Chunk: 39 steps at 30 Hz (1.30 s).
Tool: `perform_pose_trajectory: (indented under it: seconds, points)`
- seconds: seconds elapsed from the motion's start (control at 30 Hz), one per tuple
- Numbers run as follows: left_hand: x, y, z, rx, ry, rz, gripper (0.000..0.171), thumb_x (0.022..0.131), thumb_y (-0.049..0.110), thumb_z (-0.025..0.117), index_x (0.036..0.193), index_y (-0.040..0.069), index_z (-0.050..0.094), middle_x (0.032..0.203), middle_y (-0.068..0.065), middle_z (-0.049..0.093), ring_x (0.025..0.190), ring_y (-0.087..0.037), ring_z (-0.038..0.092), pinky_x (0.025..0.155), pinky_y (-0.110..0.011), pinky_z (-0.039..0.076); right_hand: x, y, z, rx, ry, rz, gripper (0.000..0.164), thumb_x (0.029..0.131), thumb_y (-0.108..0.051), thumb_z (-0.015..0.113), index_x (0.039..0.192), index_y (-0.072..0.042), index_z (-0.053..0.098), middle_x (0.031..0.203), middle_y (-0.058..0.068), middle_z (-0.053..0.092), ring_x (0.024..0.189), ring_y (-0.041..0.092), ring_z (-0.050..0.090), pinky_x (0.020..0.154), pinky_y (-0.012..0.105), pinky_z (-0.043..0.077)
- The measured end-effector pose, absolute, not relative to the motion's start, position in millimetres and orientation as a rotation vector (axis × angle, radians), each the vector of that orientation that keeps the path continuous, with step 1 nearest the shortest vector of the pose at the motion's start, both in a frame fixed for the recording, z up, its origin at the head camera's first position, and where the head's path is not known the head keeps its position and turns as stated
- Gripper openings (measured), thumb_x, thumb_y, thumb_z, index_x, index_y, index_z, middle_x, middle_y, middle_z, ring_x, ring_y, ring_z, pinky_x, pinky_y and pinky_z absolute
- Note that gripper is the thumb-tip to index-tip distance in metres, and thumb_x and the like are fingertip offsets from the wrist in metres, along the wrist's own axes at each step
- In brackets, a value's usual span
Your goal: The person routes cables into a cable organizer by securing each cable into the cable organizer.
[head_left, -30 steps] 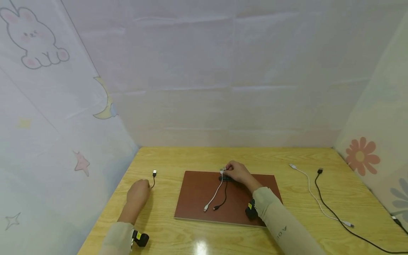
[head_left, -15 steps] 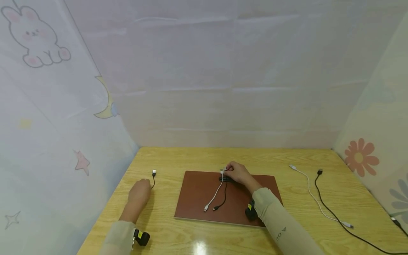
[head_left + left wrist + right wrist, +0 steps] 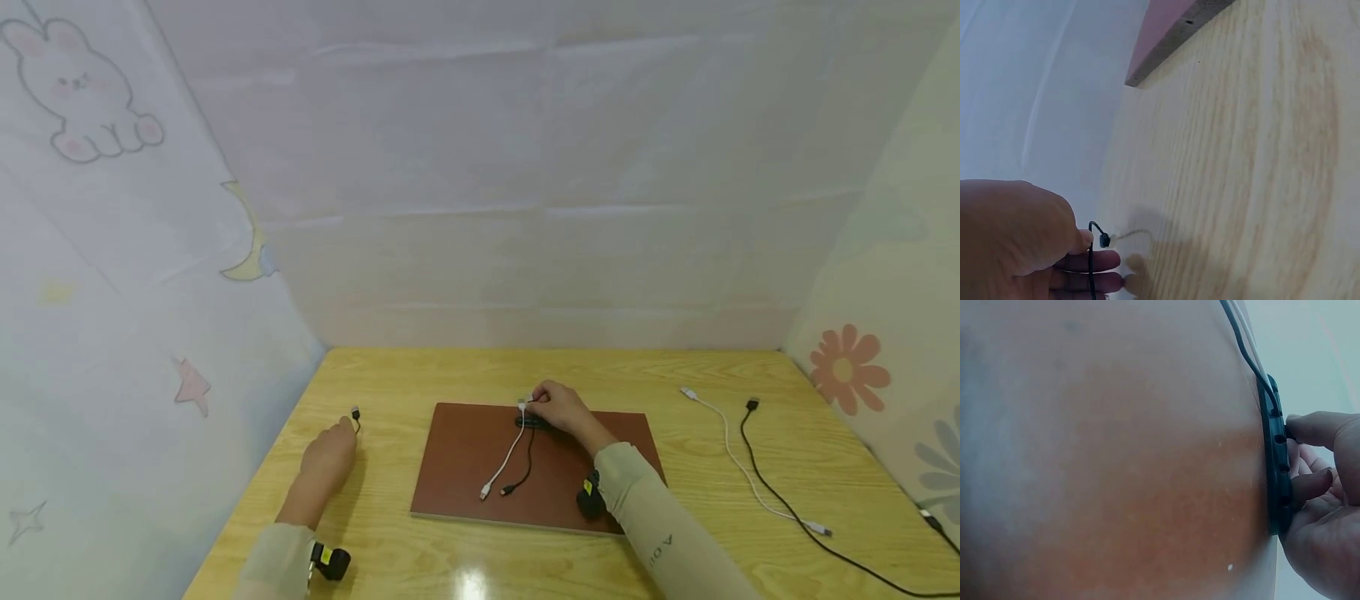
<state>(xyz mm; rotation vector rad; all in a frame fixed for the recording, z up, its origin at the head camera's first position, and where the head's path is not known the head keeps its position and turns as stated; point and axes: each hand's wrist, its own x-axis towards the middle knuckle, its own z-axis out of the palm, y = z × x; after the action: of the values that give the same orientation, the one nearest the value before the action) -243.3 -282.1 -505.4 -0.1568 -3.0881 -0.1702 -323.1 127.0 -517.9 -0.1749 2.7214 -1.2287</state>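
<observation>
In the head view my left hand (image 3: pixel 328 454) pinches a short black USB cable (image 3: pixel 357 425) above the left side of the table. Its plug (image 3: pixel 1105 240) sticks out past the thumb in the left wrist view, and the cord hangs across the fingers. My right hand (image 3: pixel 561 407) is at the far edge of a brown board (image 3: pixel 457 450), pinching the plug end of a second black cable (image 3: pixel 531 454) beside a black slotted cable holder (image 3: pixel 1277 469). A white cable (image 3: pixel 504 465) also runs from the holder over the board. The fingers partly hide the pinched end.
On the right of the wooden table (image 3: pixel 397 375) lie a longer white cable (image 3: pixel 727 429) and a long black cable (image 3: pixel 765 483), crossing near the front. Another black cable end (image 3: pixel 933 521) is at the far right edge. Printed sheets (image 3: pixel 450 208) enclose the table.
My left hand has shifted slightly; the plug of its cable has turned and now stands nearer the fingers. The right hand stays at the holder with almost no movement.
</observation>
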Motion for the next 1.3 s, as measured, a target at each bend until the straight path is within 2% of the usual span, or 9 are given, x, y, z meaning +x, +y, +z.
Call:
perform_pose_trajectory:
  seconds: [0.1,0.23,0.4,0.53,0.63,0.87,1.3]
  points:
    - [-244,-281,-501,-0.163,-3.11,-0.224,0.029,0.101,-0.004,0.049,0.123,-0.022,0.045,0.095,-0.029,0.064,0.074,-0.037,0.066,0.061,-0.045,0.056,-322,127,-514,-0.168,2.721,-1.223,0.026,0.097,-0.022,0.068,0.115,-0.004,0.063,0.104,0.009,0.065,0.089,0.022,0.06,0.079,0.041,0.051]
    - [-242,-281,-497,-0.179,-3.115,-0.274,0.038,0.1,-0.005,0.053,0.132,-0.022,0.042,0.11,-0.034,0.062,0.088,-0.041,0.068,0.07,-0.045,0.058,-322,127,-514,-0.166,2.72,-1.226,0.026,0.097,-0.022,0.068,0.115,-0.004,0.063,0.104,0.009,0.066,0.09,0.022,0.06,0.079,0.041,0.051]
    - [-240,-279,-492,-0.182,-3.107,-0.291,0.024,0.099,-0.008,0.053,0.121,-0.016,0.055,0.105,-0.028,0.064,0.092,-0.039,0.067,0.075,-0.044,0.057,-322,127,-517,-0.17,2.714,-1.229,0.024,0.097,-0.022,0.068,0.113,-0.005,0.063,0.103,0.009,0.065,0.087,0.021,0.059,0.076,0.039,0.05]
    - [-238,-277,-486,-0.165,-3.109,-0.318,0.012,0.099,-0.005,0.056,0.108,-0.01,0.062,0.094,-0.019,0.062,0.082,-0.032,0.064,0.067,-0.039,0.055,-322,127,-516,-0.169,2.717,-1.226,0.024,0.096,-0.022,0.068,0.112,-0.005,0.063,0.101,0.008,0.065,0.086,0.021,0.058,0.076,0.039,0.049]
    - [-238,-276,-483,-0.151,-3.102,-0.346,0.011,0.099,0.001,0.059,0.103,-0.009,0.063,0.088,-0.016,0.061,0.075,-0.028,0.062,0.062,-0.037,0.052,-322,127,-515,-0.165,2.723,-1.216,0.023,0.096,-0.023,0.069,0.11,-0.006,0.063,0.099,0.008,0.065,0.085,0.021,0.058,0.075,0.038,0.048]
    - [-240,-272,-479,-0.045,-3.117,-0.463,0.015,0.102,0.011,0.06,0.105,-0.002,0.066,0.093,-0.012,0.068,0.077,-0.025,0.066,0.065,-0.037,0.056,-322,129,-517,-0.187,2.708,-1.202,0.021,0.095,-0.022,0.07,0.108,-0.007,0.064,0.095,0.006,0.064,0.081,0.02,0.057,0.072,0.035,0.048]
    - [-236,-262,-472,-0.03,-2.981,-0.506,0.013,0.099,0.015,0.065,0.104,0.004,0.069,0.094,-0.009,0.072,0.067,-0.017,0.062,0.056,-0.034,0.051,-323,130,-515,-0.171,2.726,-1.176,0.022,0.094,-0.024,0.071,0.106,-0.007,0.064,0.097,0.007,0.064,0.083,0.021,0.057,0.073,0.036,0.048]
